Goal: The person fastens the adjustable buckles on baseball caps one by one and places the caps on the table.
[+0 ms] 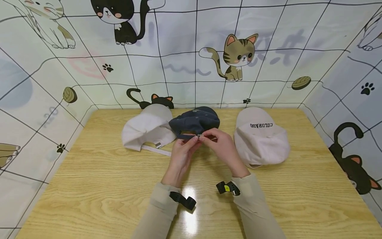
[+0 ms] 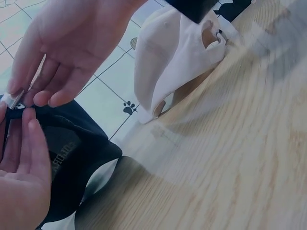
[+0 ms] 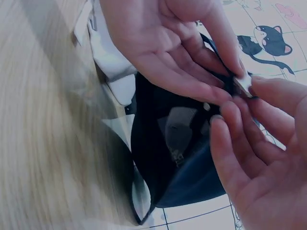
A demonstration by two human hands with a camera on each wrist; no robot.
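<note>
A navy cap (image 1: pixel 195 121) sits in the middle, its back opening toward me. My left hand (image 1: pixel 182 154) and right hand (image 1: pixel 222 147) meet at its adjustment strap (image 1: pixel 186 136). A metal buckle (image 3: pixel 243 85) shows between the fingertips in the right wrist view. My left hand (image 2: pixel 24 177) pinches the strap beside the buckle. From the other side, my right hand (image 3: pixel 264 158) pinches the buckle end between thumb and fingers. Fingers hide part of the strap. Lettering on the cap's front (image 2: pixel 62 155) shows in the left wrist view.
On the left lies a white cap (image 1: pixel 146 127), its strap loose on the wooden table (image 1: pixel 104 199). A second white cap (image 1: pixel 262 139) marked COLORADO lies close to my right hand. A cat-print wall covering (image 1: pixel 179 66) stands behind the table and along both sides.
</note>
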